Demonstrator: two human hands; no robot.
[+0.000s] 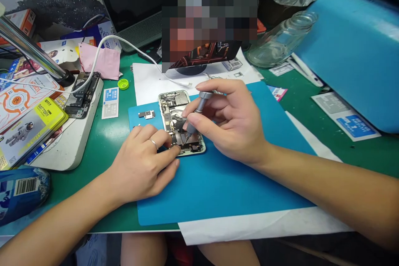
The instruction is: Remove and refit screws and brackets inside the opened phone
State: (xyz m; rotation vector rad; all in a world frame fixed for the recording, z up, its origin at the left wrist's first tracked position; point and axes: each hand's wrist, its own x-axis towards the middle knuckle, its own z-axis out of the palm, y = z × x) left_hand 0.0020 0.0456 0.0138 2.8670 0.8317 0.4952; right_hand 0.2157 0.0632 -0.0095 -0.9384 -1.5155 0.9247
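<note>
An opened smartphone (170, 110) lies on a blue mat (218, 187), its back cover off and its inner boards and parts exposed. My right hand (229, 120) is closed round a grey precision screwdriver (199, 108), held tilted, with its tip down at the phone's lower part. At the phone's lower left corner, my left hand (146, 164) wears a ring and has its fingers bent, fingertips pressed on the phone's edge. A small metal bracket-like part (146, 114) sits on the mat left of the phone. Whether the tip touches a screw is too small to tell.
At left, a battery box (34, 129) and another phone board (81, 95) rest on a white block, near a lamp pole (34, 45). A white cable (134, 43) arches behind. A glass jar (280, 41) lies back right, beside a propped screen (212, 52).
</note>
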